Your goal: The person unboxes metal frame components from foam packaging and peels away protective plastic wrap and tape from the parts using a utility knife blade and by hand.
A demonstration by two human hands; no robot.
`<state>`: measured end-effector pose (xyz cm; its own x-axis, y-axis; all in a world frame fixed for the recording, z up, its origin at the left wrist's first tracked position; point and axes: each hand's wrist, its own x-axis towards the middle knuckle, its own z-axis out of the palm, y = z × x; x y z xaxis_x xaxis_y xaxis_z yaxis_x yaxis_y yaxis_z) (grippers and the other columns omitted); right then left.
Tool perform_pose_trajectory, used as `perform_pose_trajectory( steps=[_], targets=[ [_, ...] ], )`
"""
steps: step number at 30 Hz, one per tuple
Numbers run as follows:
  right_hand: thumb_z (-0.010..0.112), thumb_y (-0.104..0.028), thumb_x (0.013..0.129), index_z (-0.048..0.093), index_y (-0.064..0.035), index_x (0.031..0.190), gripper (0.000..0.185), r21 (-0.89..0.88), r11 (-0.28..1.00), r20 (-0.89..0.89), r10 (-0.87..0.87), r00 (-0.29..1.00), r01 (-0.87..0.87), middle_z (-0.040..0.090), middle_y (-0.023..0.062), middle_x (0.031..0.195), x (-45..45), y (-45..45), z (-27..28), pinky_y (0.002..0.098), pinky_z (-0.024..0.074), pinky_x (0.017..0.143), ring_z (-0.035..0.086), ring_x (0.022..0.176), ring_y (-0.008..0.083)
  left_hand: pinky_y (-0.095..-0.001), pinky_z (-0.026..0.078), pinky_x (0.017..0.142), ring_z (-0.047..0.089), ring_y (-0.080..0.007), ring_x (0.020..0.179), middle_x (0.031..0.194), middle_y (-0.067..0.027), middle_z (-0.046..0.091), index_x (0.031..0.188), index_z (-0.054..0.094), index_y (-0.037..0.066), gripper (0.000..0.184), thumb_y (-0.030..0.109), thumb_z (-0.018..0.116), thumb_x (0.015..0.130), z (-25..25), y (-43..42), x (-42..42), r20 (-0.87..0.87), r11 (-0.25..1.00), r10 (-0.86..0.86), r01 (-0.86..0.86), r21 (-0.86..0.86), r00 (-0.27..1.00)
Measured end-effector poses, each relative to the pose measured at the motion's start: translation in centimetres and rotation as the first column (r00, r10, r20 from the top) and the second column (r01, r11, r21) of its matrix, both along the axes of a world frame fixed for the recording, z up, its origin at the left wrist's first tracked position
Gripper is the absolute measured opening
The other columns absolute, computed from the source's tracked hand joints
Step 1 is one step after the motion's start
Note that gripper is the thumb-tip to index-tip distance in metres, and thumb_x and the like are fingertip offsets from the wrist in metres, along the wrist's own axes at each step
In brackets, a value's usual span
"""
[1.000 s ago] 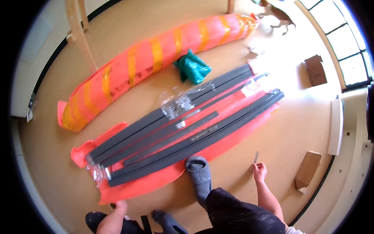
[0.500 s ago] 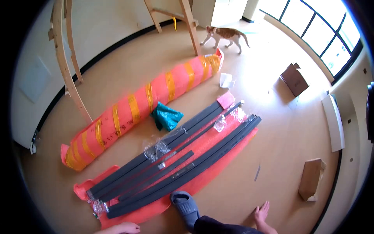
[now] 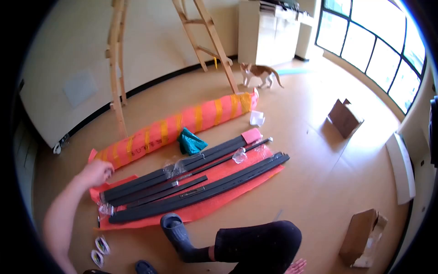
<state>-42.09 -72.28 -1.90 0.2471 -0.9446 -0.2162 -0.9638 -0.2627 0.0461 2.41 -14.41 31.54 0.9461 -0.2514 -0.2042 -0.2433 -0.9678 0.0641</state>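
Observation:
My left hand (image 3: pixel 96 172) reaches out over the near-left end of a long pink foam-wrapped roll (image 3: pixel 185 119) bound with yellow tape. Its fingers are loosely bent with a gap between them, and I see nothing held. Beside the roll, dark grey metal profiles (image 3: pixel 200 195) lie on a pink foam sheet (image 3: pixel 269 176), with crumpled clear plastic (image 3: pixel 174 170) on them. At the bottom edge my right hand (image 3: pixel 296 266) rests on the floor, fingers stretched out; my knee partly hides it.
A teal plastic bag (image 3: pixel 191 142) lies between roll and profiles. A cat (image 3: pixel 260 74) stands near a wooden ladder (image 3: pixel 218 48). Cardboard boxes (image 3: pixel 345 119) sit on the right. Two white-rimmed rolls (image 3: pixel 102 245) and a slipper (image 3: pixel 146 267) lie near me.
My left hand has moved up and forward from the bottom edge to the roll's near end. The view has tilted upward and my knee now shows. My right hand stays low on the floor.

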Motion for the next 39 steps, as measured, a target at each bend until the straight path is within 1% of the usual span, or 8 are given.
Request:
perform_pose_trajectory(
  steps=[5,10,17,23,28,30,33,39],
  targets=[
    [0.049,-0.033,0.101,0.02,-0.0046,0.162,0.074,-0.042,0.989,0.043,0.141,0.989,-0.139,0.017,0.0181,0.17,-3.1,-2.0,0.0,0.0519,0.0118,0.127,0.015,0.158,0.0339,-0.0433,0.057,0.067,0.072,-0.0315,0.072,0.076,-0.0131,0.073,0.097,0.076,0.011,0.013,0.016,0.067,0.09,11.7,-8.1,-14.2,0.251,0.997,0.032,-0.015,-0.072,0.967],
    [0.048,-0.032,0.101,0.02,-0.0053,0.163,0.073,-0.062,0.973,0.129,0.228,0.965,-0.221,0.017,0.018,0.17,-4.1,-0.4,-2.5,0.0528,0.0104,0.127,0.014,0.158,0.0335,-0.0491,0.055,0.071,0.07,-0.0354,0.076,0.081,-0.0124,0.074,0.095,0.077,0.016,0.014,0.024,0.066,0.092,11.4,-6.5,-21.9,0.367,0.908,-0.175,0.006,0.419,0.914],
    [0.049,-0.021,0.097,0.034,-0.0064,0.157,0.064,-0.112,0.76,0.349,0.634,0.69,-0.64,0.024,0.0176,0.168,-9.7,-3.8,-7.9,0.054,0.0059,0.127,0.015,0.158,0.0324,-0.0525,0.054,0.075,0.07,-0.0387,0.084,0.087,-0.017,0.073,0.1,0.074,0.014,0.021,0.025,0.057,0.096,8.4,-7.3,-32.3,0.484,0.93,-0.06,-0.127,0.344,0.873],
    [0.057,-0.005,0.087,0.061,-0.006,0.12,0.033,-0.307,0.657,0.586,0.701,0.407,-0.689,0.049,0.0135,0.145,-10.3,-4.3,-8.2,0.0446,0.0327,0.117,0.039,0.141,0.034,-0.0506,0.056,0.081,0.071,-0.0371,0.093,0.097,-0.0172,0.075,0.104,0.073,0.011,0.024,0.014,0.053,0.091,7.9,-4.2,-40.1,0.512,0.943,0.151,-0.278,0.18,0.846],
    [0.055,-0.008,0.084,0.064,-0.0053,0.101,0.019,-0.218,0.791,0.67,0.547,0.502,-0.571,0.06,0.0138,0.115,-6.7,-5.5,-9.6,0.0479,0.0445,0.098,0.054,0.114,0.0363,-0.053,0.054,0.084,0.069,-0.0394,0.096,0.101,-0.0192,0.073,0.11,0.071,0.011,0.027,0.018,0.05,0.095,7.1,0.6,-41.5,0.579,0.956,0.206,-0.29,0.054,0.789],
    [0.053,-0.011,0.079,0.064,-0.0031,0.097,0.023,-0.429,0.792,0.816,0.546,0.19,-0.434,0.062,0.0154,0.099,-0.6,-5.0,-10.0,0.0502,0.0473,0.084,0.058,0.098,0.0387,-0.0536,0.053,0.084,0.069,-0.0401,0.097,0.102,-0.0199,0.073,0.114,0.067,0.01,0.026,0.018,0.049,0.097,8.0,1.8,-41.8,0.593,0.956,0.222,-0.294,0.025,0.774],
    [0.055,-0.009,0.081,0.062,0.0017,0.099,0.023,-0.611,0.63,0.792,0.506,-0.343,-0.48,0.061,0.0159,0.094,13.1,-3.9,-2.9,0.0446,0.0504,0.075,0.061,0.091,0.0359,-0.0552,0.051,0.08,0.068,-0.0416,0.095,0.099,-0.0211,0.071,0.116,0.055,0.008,0.02,0.018,0.049,0.1,9.0,2.6,-41.9,0.6,0.952,0.276,-0.301,-0.061,0.751],
    [0.062,-0.005,0.093,0.064,0.0032,0.102,0.013,-0.397,0.264,0.91,-0.009,-0.414,-0.879,0.066,0.0129,0.095,23.5,8.3,31.0,0.0355,0.0602,0.075,0.071,0.091,0.0274,-0.0505,0.051,0.075,0.069,-0.0366,0.089,0.093,-0.0185,0.071,0.106,0.059,0.005,0.018,0.02,0.055,0.095,9.0,2.4,-37.3,0.666,0.973,0.228,-0.156,-0.167,0.71]
  ],
)
